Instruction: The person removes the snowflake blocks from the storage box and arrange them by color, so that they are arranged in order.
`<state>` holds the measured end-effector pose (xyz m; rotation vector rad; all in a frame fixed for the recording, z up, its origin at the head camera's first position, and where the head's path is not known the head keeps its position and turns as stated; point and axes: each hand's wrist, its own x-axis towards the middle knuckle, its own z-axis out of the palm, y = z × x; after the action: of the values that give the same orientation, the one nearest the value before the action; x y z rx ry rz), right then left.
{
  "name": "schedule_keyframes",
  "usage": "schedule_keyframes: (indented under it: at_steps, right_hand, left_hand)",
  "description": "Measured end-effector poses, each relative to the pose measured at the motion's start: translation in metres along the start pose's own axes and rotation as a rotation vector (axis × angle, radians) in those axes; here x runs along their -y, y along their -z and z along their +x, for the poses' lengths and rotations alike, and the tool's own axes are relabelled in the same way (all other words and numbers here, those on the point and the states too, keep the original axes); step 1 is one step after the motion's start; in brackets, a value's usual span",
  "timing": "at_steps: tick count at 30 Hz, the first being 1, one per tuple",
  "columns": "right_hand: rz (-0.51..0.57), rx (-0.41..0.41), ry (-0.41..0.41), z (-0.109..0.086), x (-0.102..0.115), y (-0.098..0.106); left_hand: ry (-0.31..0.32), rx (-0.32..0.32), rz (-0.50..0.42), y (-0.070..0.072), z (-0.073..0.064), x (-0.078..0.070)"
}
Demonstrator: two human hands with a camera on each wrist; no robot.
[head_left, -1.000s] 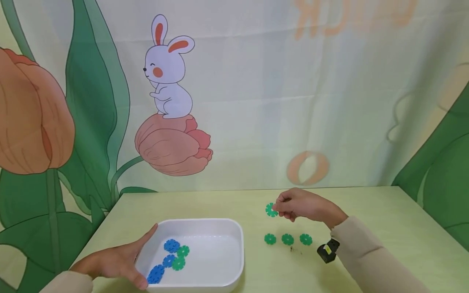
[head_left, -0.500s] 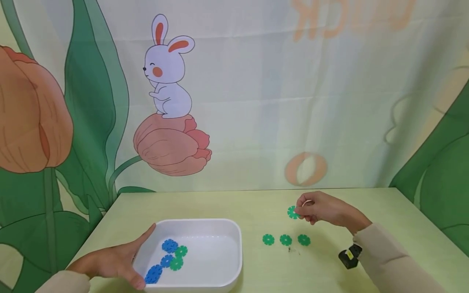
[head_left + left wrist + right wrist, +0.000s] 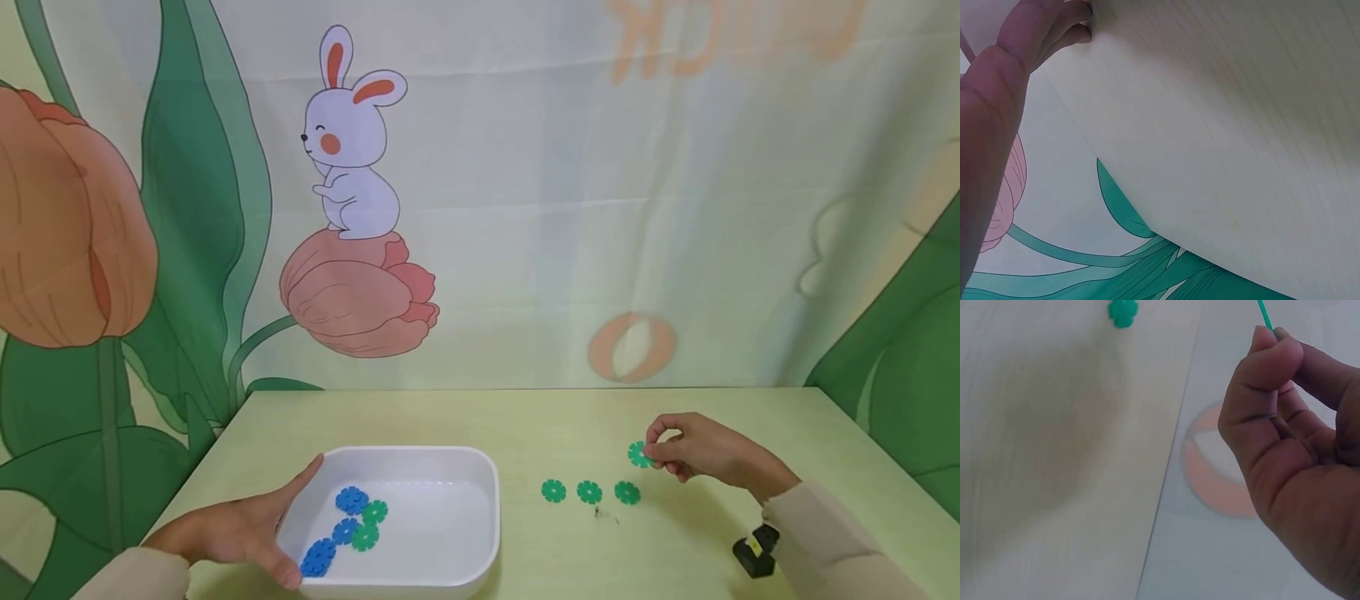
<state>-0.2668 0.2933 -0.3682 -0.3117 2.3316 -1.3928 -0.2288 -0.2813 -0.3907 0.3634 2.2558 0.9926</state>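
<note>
In the head view my right hand (image 3: 708,450) pinches a green snowflake disc (image 3: 637,454) between thumb and fingertips, raised over the table. The right wrist view shows that disc edge-on, as a thin green strip (image 3: 1265,314). Below it, a row of three green discs (image 3: 588,492) lies on the table. My left hand (image 3: 243,529) spreads along the left end of a white plastic tub (image 3: 442,525), thumb at the near corner and index finger at the far one. Inside the tub are several blue discs (image 3: 318,557) and two green discs (image 3: 365,536).
The pale table (image 3: 450,417) ends at a hanging cloth (image 3: 510,250) printed with a rabbit and tulips. Small dark specks (image 3: 597,512) mark the table below the row. A black wrist camera (image 3: 756,552) sits under my right sleeve.
My right hand has carried the pinched green disc rightward and slightly nearer, from above the row's left end to just past its right end. The left hand and tub have stayed put.
</note>
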Motion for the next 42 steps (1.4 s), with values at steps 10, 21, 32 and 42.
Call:
schedule_keyframes:
  at_steps: [10, 21, 32, 42]
  right_hand:
    - [0.036, 0.006, -0.052, -0.007, -0.026, 0.006]
    - [0.030, -0.024, -0.130, -0.008, -0.047, 0.005]
    - [0.015, -0.053, -0.191, -0.007, -0.058, -0.001]
    - [-0.004, -0.117, -0.222, -0.002, -0.063, -0.003]
  left_hand:
    - [0.011, -0.008, 0.001, -0.001, 0.001, 0.000]
    - [0.000, -0.011, 0.005, 0.000, -0.001, -0.001]
    - [0.012, -0.006, -0.022, -0.002, 0.001, 0.000]
    - [-0.004, 0.010, -0.021, 0.001, 0.002, 0.001]
